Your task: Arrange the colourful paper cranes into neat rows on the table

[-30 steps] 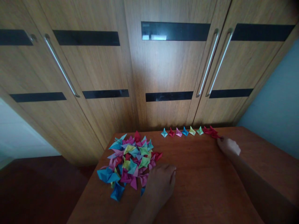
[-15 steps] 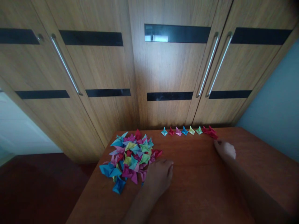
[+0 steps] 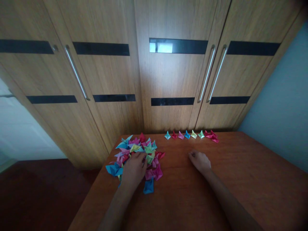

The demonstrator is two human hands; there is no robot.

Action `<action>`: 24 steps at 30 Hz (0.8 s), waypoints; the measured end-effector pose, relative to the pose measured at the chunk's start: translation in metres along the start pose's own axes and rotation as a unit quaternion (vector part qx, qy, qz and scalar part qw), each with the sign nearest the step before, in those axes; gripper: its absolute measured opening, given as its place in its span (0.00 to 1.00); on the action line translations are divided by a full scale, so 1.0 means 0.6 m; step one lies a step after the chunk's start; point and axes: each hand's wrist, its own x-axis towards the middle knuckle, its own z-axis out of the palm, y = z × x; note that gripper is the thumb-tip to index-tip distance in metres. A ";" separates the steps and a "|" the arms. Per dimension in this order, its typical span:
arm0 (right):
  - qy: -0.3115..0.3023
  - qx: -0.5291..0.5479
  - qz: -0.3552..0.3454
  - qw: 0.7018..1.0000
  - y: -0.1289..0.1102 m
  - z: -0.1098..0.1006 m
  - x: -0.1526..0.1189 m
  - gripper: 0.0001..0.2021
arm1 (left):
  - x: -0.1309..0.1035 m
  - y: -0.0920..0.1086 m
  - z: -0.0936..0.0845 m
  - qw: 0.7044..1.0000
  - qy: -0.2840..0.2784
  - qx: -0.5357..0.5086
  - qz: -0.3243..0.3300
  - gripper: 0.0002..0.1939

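A heap of colourful origami paper pieces (image 3: 135,148) lies on the left of the reddish-brown table (image 3: 178,199). My left hand (image 3: 134,168) reaches over the heap with its fingers curled down among the pieces; its fingertips are partly hidden, so what they grip cannot be made out. A blue origami piece (image 3: 148,186) sits by itself at the heap's near edge, right of my left wrist. My right hand (image 3: 200,161) is closed above the middle of the table, with nothing visible in it. Beyond it, small origami pieces (image 3: 180,135) stand in a row along the back edge.
Red origami pieces (image 3: 212,136) lie close together at the row's right end. A wooden wardrobe (image 3: 166,80) with metal handles rises right behind the table. A pale blue wall (image 3: 276,106) stands on the right, and dark floor (image 3: 48,192) shows at the left.
My left hand has moved left and up over the heap. My right hand has drawn away from the red pieces toward the middle. Some near pieces of the heap have shifted.
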 end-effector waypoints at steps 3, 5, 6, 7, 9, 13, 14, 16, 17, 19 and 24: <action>0.010 -0.005 -0.004 1.000 -0.016 0.008 -0.012 0.16 | -0.006 -0.015 0.002 1.000 -0.013 0.023 -0.007 0.10; 0.025 -0.005 -0.005 1.000 -0.018 0.011 -0.018 0.15 | -0.008 -0.014 0.008 0.999 -0.022 0.038 -0.012 0.09; 0.034 -0.002 -0.010 0.999 -0.017 0.012 -0.021 0.15 | -0.009 -0.011 0.011 0.999 -0.024 0.046 -0.015 0.09; 0.040 0.003 -0.017 0.999 -0.017 0.012 -0.024 0.15 | -0.009 -0.007 0.015 0.998 -0.024 0.055 -0.017 0.10; 0.049 0.011 -0.030 0.998 -0.015 0.012 -0.028 0.14 | -0.008 0.002 0.021 0.997 -0.021 0.072 -0.019 0.10; 0.055 0.015 -0.039 0.998 -0.014 0.011 -0.032 0.14 | -0.008 0.014 0.027 0.994 -0.019 0.102 -0.031 0.11; 0.057 0.015 -0.041 0.997 -0.014 0.011 -0.032 0.14 | -0.008 0.016 0.027 0.994 -0.019 0.107 -0.033 0.12; 0.060 0.016 -0.045 0.997 -0.013 0.013 -0.031 0.14 | -0.010 0.017 0.027 0.993 -0.017 0.111 -0.033 0.12; 0.062 0.017 -0.046 0.997 -0.013 0.013 -0.031 0.13 | -0.011 0.017 0.026 0.993 -0.015 0.110 -0.030 0.12; 0.064 0.018 -0.049 0.997 -0.011 0.015 -0.030 0.13 | -0.013 0.014 0.026 0.994 -0.007 0.102 -0.022 0.12; 0.073 0.034 -0.058 0.995 -0.007 0.019 -0.028 0.12 | -0.013 -0.003 0.029 0.998 0.053 0.027 0.026 0.11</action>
